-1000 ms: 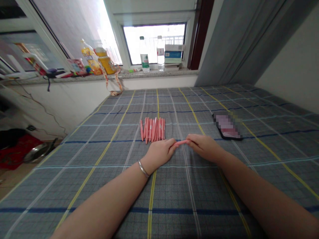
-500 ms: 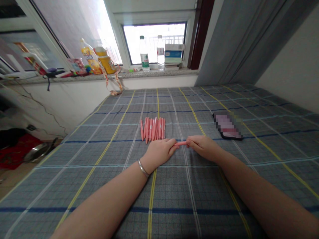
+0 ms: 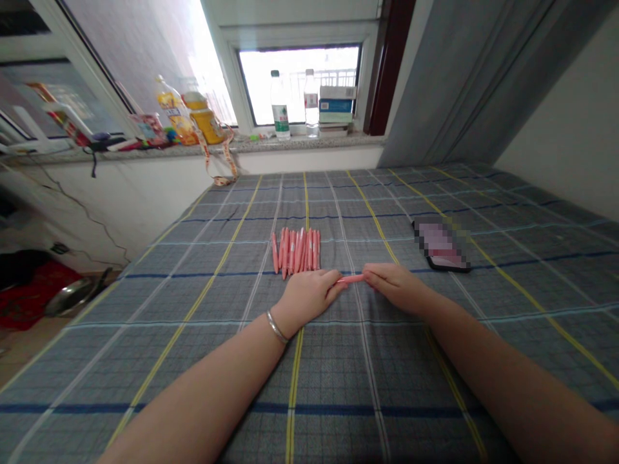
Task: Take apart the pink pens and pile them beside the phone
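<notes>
A pink pen [image 3: 351, 279] lies crosswise just above the checked bedsheet [image 3: 203, 322]. My left hand [image 3: 307, 295] pinches its left end and my right hand [image 3: 394, 286] pinches its right end; both hands rest on the sheet with fingers closed. A silver bangle sits on my left wrist. Just beyond my left hand, a row of several more pink pens [image 3: 296, 250] lies side by side, pointing away from me.
A phone [image 3: 441, 246] lies on the sheet to the right. The windowsill [image 3: 290, 143] holds water bottles [image 3: 280, 106], an orange drink bottle [image 3: 171, 113], a jar and a box. The bed's left edge drops to a floor with cables and a pan.
My hands and the pen have barely shifted; my right hand's fingers slid slightly along the pen.
</notes>
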Motion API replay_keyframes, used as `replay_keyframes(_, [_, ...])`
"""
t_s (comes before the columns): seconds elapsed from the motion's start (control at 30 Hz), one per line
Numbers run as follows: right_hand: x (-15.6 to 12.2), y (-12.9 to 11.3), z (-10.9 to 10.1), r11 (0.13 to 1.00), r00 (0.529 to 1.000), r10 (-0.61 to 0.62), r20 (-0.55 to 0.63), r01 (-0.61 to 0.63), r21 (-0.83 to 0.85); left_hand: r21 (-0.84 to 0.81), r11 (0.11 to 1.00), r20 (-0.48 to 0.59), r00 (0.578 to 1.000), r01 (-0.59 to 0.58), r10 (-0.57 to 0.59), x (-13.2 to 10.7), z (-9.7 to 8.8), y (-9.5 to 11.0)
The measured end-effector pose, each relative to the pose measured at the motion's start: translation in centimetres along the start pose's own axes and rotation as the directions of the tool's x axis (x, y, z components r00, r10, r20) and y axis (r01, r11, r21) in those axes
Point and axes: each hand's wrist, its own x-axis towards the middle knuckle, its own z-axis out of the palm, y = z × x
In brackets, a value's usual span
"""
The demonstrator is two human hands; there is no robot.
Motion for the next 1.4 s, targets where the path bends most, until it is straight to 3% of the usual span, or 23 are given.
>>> replay_keyframes(0.1, [0.0,0.1,0.1,0.992,0.998,0.066,-0.006,-0.065,0.108,0.017,0.999,0.007,1.000,-0.027,0.027,0.0,0.1,0.1])
replay_keyframes(0.27, [0.2,0.1,0.4,0.994,0.998,0.059,-0.010,-0.058,0.088,-0.044,0.999,-0.007,1.000,-0.026,0.025,-0.1,-0.2,0.1])
replay_keyframes(0.4, [0.4,0.6,0.6,0.960,0.987,0.151,-0.053,-0.133,0.247,-0.196,0.980,-0.102,0.994,0.009,-0.030,0.0,-0.6,-0.1])
replay_keyframes(0.5, [0.6,1.5,0.5,0.876,0.944,0.274,-0.186,-0.165,0.453,-0.444,0.894,-0.162,0.975,0.063,-0.149,0.3,-0.2,-0.5])
replay_keyframes(0.53, [0.6,1.9,0.5,0.830,0.924,0.312,-0.222,-0.151,0.537,-0.583,0.806,-0.142,0.965,0.097,-0.219,0.4,0.0,-0.6])
replay_keyframes(0.57, [0.7,2.2,0.4,0.785,0.905,0.345,-0.248,-0.134,0.605,-0.736,0.665,-0.104,0.949,0.127,-0.297,0.6,0.2,-0.8])
replay_keyframes(0.63, [0.9,2.5,0.3,0.708,0.883,0.388,-0.264,-0.102,0.699,-0.942,0.312,0.000,0.928,0.125,-0.373,0.9,0.7,-0.9])
replay_keyframes(0.73, [1.0,2.1,0.8,0.660,0.919,0.354,-0.176,-0.112,0.743,-0.973,-0.213,0.152,0.938,0.087,-0.311,1.2,1.0,-0.3])
replay_keyframes(0.77, [0.9,1.7,1.0,0.667,0.943,0.309,-0.120,-0.125,0.735,-0.946,-0.312,0.177,0.941,0.083,-0.287,1.2,1.0,0.0])
replay_keyframes(0.8, [0.9,1.3,1.4,0.687,0.966,0.250,-0.062,-0.132,0.715,-0.931,-0.355,0.187,0.945,0.084,-0.268,1.1,1.1,0.5])
replay_keyframes(0.87, [0.8,0.5,2.0,0.744,0.989,0.141,0.042,-0.134,0.655,-0.944,-0.303,0.204,0.952,0.129,-0.230,1.0,1.1,1.3])
replay_keyframes(0.97, [0.7,-0.2,2.8,0.776,0.985,0.004,0.173,-0.112,0.621,-0.972,-0.116,0.222,0.958,0.204,-0.182,0.8,1.4,2.1])
replay_keyframes(1.03, [0.7,-0.2,3.1,0.768,0.982,-0.002,0.187,-0.118,0.630,-0.964,-0.124,0.253,0.954,0.235,-0.159,0.8,1.5,2.1])
replay_keyframes(1.1, [0.7,0.0,3.2,0.726,0.987,0.071,0.147,-0.152,0.671,-0.944,-0.201,0.294,0.943,0.261,-0.156,0.8,1.4,2.0])
replay_keyframes(1.17, [0.8,0.1,3.1,0.595,0.982,0.160,0.096,-0.174,0.784,-0.925,-0.222,0.342,0.930,0.308,-0.133,0.8,1.3,1.9])
replay_keyframes(1.3, [1.0,-0.5,2.7,0.204,0.947,0.320,0.020,-0.089,0.975,-0.882,-0.073,0.464,0.885,0.466,0.052,0.6,0.8,2.3])
replay_keyframes(1.4, [1.0,-1.3,2.1,-0.029,0.944,0.330,0.020,-0.011,1.000,-0.818,-0.119,0.549,0.825,0.563,0.131,0.4,0.7,2.6])
